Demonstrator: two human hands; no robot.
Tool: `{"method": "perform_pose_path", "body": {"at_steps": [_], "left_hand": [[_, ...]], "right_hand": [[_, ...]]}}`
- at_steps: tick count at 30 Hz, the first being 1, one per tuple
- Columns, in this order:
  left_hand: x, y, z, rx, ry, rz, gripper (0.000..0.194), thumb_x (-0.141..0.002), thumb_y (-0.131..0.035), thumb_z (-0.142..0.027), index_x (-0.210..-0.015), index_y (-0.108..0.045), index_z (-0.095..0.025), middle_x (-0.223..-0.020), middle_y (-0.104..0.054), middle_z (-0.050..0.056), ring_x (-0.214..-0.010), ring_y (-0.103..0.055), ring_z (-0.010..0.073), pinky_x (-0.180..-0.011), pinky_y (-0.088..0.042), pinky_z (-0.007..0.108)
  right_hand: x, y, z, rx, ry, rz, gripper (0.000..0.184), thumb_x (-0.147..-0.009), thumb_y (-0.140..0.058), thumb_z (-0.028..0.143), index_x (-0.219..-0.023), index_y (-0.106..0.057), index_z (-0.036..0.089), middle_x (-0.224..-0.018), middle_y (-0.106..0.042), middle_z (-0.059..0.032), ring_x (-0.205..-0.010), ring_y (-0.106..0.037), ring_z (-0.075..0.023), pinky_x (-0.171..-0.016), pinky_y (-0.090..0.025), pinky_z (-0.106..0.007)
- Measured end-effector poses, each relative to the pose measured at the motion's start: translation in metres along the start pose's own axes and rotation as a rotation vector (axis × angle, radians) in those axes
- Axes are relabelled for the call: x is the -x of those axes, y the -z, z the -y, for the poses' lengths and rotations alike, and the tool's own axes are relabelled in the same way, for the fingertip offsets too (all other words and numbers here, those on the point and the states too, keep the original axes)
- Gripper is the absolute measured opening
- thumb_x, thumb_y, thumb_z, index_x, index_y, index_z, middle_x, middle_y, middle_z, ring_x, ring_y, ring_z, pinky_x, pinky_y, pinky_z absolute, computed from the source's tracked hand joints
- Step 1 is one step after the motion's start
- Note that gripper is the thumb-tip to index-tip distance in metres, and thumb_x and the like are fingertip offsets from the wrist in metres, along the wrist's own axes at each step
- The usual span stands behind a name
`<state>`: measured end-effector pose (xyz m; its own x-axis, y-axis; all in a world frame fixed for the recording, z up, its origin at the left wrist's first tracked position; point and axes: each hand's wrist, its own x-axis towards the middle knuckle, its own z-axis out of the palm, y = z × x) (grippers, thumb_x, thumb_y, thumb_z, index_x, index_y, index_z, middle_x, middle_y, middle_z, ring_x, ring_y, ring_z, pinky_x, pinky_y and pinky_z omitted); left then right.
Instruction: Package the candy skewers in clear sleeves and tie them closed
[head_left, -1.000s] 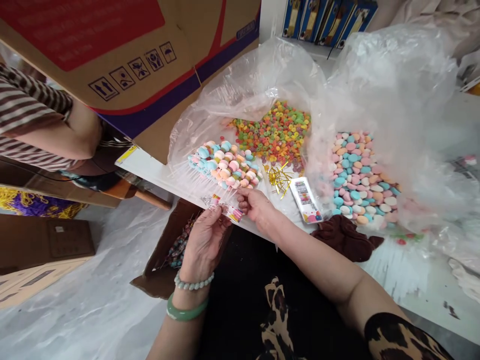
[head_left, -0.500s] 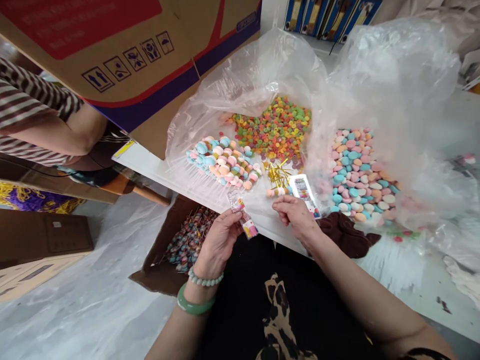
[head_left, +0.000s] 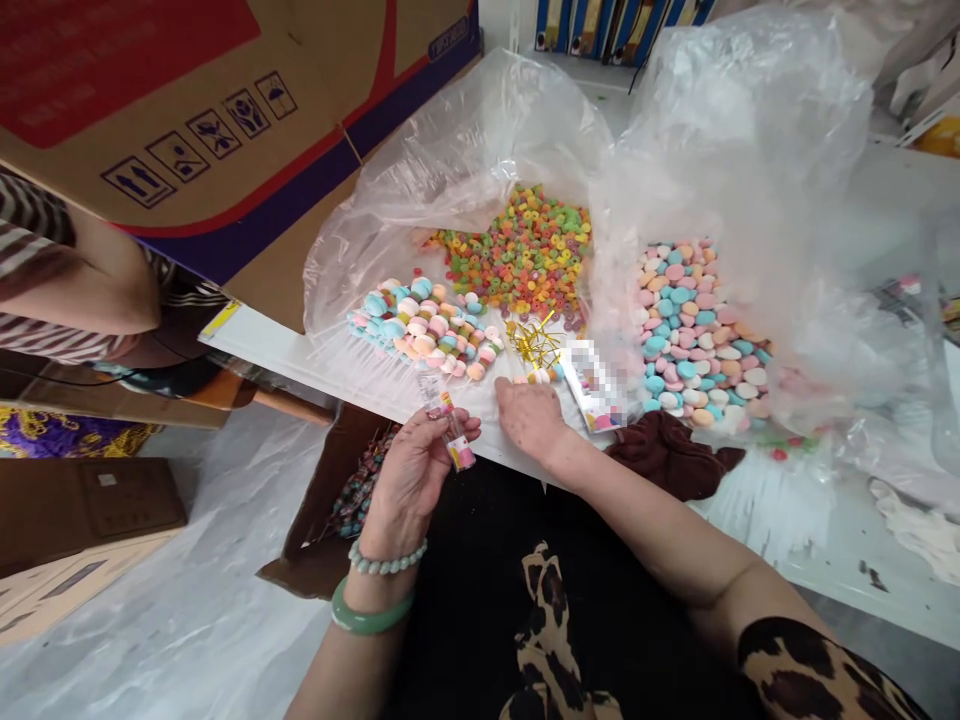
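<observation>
Clear printed wrapper held up just off the near table edge, pinched between thumb and fingers of the left hand. Right hand at table edge, fingers curled; can't tell whether it grips the short candy row partly hidden behind it. Versus half a second ago: right hand has shifted left, closer to the wrapper, and off the white packet it overlapped; candy row still beside the gold ties, now more covered. Candy skewers piled beyond the left hand, unchanged; gummy rings behind them. Loose pastel candies farther right, brown cloth near the right forearm. Big carton at upper left.
</observation>
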<state>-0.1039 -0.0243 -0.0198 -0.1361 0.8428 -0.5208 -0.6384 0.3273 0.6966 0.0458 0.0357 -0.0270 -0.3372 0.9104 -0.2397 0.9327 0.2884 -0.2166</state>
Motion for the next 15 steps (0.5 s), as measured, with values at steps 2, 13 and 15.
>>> {"method": "perform_pose_path", "body": {"at_steps": [2,13,15], "left_hand": [[0.002,0.001,-0.005,-0.029,-0.016,-0.025,0.019,-0.061,-0.076,-0.015,-0.076,-0.064,-0.013,-0.087,-0.07,0.007,-0.073,-0.068,0.0198,-0.061,-0.055,0.03],[-0.015,-0.011,-0.035,-0.493,-0.289,0.229,0.024,-0.071,-0.073,-0.04,-0.078,-0.067,-0.017,-0.057,-0.045,-0.003,-0.051,-0.035,0.0082,-0.047,-0.027,0.022],[-0.016,-0.018,-0.043,-0.74,-0.22,0.524,0.049,-0.078,-0.059,-0.063,-0.077,-0.071,-0.016,-0.058,-0.05,0.001,-0.055,-0.041,0.0114,-0.052,-0.033,0.026]], "right_hand": [[0.001,-0.001,-0.001,0.018,0.019,0.007,0.029,-0.094,-0.037,0.015,-0.108,-0.063,0.016,-0.094,-0.072,-0.0148,-0.087,-0.068,-0.026,-0.073,-0.045,-0.032],[0.075,-0.032,-0.069,-1.127,-0.234,0.005,0.015,-0.08,-0.051,0.032,-0.079,-0.06,0.021,-0.062,-0.063,0.0014,-0.059,-0.061,-0.0163,-0.06,-0.049,-0.027],[0.078,-0.039,-0.074,-1.191,-0.346,-0.027,0.01,-0.075,-0.05,0.03,-0.076,-0.056,0.022,-0.055,-0.057,0.004,-0.048,-0.056,-0.0148,-0.051,-0.045,-0.025]]}}
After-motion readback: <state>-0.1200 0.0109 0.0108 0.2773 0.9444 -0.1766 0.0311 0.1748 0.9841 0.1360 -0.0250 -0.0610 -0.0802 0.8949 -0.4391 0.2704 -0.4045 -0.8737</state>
